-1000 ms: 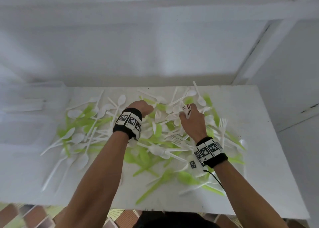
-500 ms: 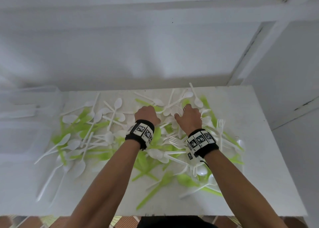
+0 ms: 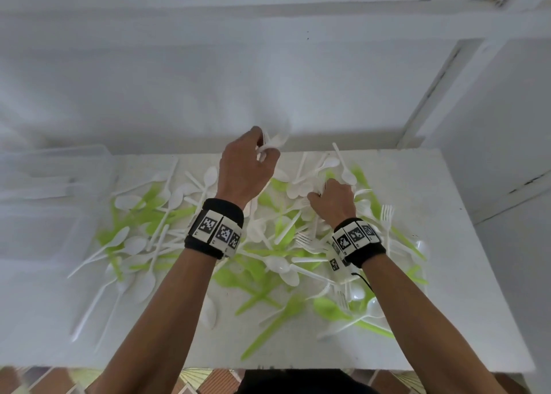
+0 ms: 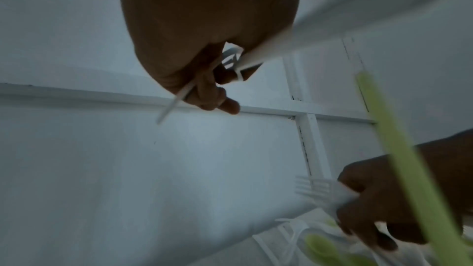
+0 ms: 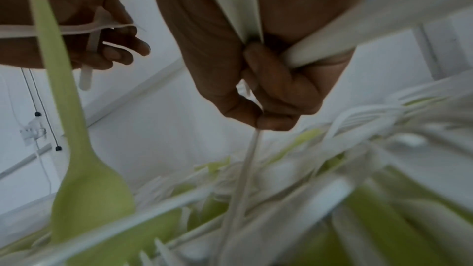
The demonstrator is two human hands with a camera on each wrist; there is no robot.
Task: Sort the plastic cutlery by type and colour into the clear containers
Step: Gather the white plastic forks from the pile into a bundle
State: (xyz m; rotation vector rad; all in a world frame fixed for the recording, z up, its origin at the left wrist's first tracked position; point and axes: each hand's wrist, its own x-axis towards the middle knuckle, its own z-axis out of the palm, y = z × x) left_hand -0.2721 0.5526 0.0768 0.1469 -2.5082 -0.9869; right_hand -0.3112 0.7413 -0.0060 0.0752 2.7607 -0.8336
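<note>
White and lime-green plastic spoons and forks lie in a mixed pile [image 3: 277, 262] on the white table [image 3: 465, 319]. My left hand [image 3: 265, 152] is raised above the pile's far edge and pinches a few pieces of white cutlery [image 3: 275, 143], seen in the left wrist view as thin white handles [image 4: 176, 100] under the curled fingers. My right hand [image 3: 325, 189] is down in the pile, gripping white forks [image 4: 317, 191]; in the right wrist view its fingers [image 5: 276, 96] curl round white handles [image 5: 252, 149]. A green spoon [image 5: 84, 179] stands close to that camera.
Clear plastic containers [image 3: 59, 178] stand at the table's left end, one holding white cutlery. A white wall runs right behind the table. The table's near edge [image 3: 268, 368] lies under my forearms, with patterned floor below.
My left hand has lifted out of the pile, up and away from me, with white cutlery in it. My right hand has stayed low in the pile, still gripping forks.
</note>
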